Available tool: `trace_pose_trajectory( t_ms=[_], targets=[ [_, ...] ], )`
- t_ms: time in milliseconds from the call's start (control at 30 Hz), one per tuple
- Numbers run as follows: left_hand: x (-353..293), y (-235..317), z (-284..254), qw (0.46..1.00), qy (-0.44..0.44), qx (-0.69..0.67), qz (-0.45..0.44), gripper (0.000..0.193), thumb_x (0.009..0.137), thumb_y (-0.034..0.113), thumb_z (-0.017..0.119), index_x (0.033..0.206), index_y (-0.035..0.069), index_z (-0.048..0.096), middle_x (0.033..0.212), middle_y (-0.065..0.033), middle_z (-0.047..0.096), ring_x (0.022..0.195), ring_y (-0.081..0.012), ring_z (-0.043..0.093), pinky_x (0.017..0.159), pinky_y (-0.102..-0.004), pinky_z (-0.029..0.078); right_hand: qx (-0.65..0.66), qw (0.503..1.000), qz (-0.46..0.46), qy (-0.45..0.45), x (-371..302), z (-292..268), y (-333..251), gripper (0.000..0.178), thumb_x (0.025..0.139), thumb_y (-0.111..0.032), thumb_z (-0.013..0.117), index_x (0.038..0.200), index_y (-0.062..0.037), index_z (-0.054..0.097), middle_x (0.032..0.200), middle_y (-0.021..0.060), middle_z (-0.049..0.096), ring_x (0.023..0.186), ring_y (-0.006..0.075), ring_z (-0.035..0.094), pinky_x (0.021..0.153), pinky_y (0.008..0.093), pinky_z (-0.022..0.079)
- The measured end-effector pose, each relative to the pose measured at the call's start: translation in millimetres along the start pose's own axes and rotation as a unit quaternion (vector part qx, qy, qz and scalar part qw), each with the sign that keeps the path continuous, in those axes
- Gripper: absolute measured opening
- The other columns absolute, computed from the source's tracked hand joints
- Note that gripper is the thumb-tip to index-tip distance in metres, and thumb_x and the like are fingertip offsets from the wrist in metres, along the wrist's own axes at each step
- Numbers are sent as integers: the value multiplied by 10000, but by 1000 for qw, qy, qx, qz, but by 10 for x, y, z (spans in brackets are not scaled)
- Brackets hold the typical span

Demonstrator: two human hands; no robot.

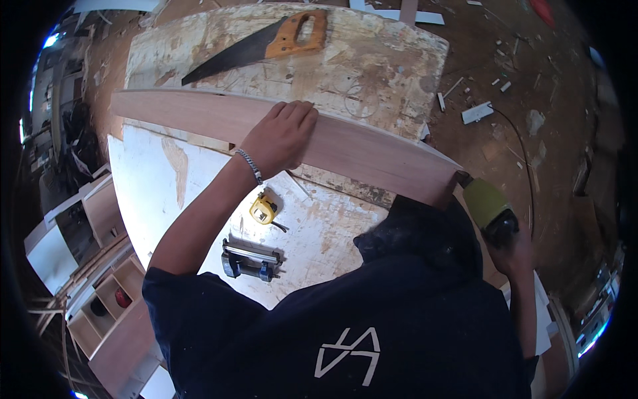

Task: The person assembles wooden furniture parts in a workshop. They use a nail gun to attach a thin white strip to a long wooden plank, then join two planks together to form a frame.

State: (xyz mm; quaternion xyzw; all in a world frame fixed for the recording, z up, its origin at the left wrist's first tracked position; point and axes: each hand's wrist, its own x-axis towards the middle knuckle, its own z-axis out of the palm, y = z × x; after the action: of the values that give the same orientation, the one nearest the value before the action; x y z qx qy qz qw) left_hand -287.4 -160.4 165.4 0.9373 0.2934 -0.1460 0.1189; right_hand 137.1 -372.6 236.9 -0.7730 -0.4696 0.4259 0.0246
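Observation:
A long reddish-brown wooden board (372,149) lies across the workbench (385,53). My left hand (282,133) is closed over the middle of this board, its fingers bent over the far edge. At the board's right end, my right hand (515,253) grips a green and black corded power drill (485,199). The drill's dark front end meets the board's end face or sits right beside it; the exact contact is too small to tell. Nearer to me, below my left hand, lie a yellow tape measure (263,209) and a dark blue nail gun (251,261).
A handsaw (292,36) with a wooden handle rests at the bench's far side. The drill's cord (528,153) trails over the dirt floor at right, among scattered offcuts (477,113). Lower left stands a wooden unit with compartments (100,309).

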Motion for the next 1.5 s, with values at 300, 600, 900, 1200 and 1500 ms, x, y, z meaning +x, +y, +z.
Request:
trace_pose_trajectory(
  t_ms=[300,600,900,1200,1500],
  targets=[
    [56,-36,-36,999,21,-26,5,628,728,71,730,1301,-45,501,1304,-208,530,1252,-341,521,1136,-429,394,-7,1000,12,-3,-8,11,-83,309,750,-160,837,985,-3,713,899,160,731,880,274,742,762,385,554],
    [27,-14,-23,998,3,-61,-13,865,614,118,854,1382,-5,475,1393,-171,508,1316,-350,486,1158,-431,384,-39,999,0,10,-30,102,-14,289,739,-204,831,942,-25,729,825,143,736,795,269,748,727,375,558],
    [32,-62,-15,994,-14,-102,-26,982,551,113,903,1424,21,461,1414,-153,499,1331,-351,470,1160,-436,398,2,999,28,-17,-46,68,-61,391,736,-168,808,1085,-24,702,952,168,740,930,332,732,807,387,549],
    [38,-111,5,990,-6,-137,-28,999,544,125,917,1431,28,467,1400,-157,499,1312,-359,476,1148,-437,422,-12,1000,-23,-12,-10,30,-118,388,719,-136,799,1078,-27,697,919,178,730,911,358,726,789,392,550],
    [-17,-193,162,985,4,-173,-22,1005,534,153,934,1422,36,476,1402,-156,508,1319,-356,482,1152,-445,419,-23,999,-21,-29,12,-3,-173,502,653,-171,862,1113,-52,699,907,169,739,902,360,735,774,395,561]
  ],
)
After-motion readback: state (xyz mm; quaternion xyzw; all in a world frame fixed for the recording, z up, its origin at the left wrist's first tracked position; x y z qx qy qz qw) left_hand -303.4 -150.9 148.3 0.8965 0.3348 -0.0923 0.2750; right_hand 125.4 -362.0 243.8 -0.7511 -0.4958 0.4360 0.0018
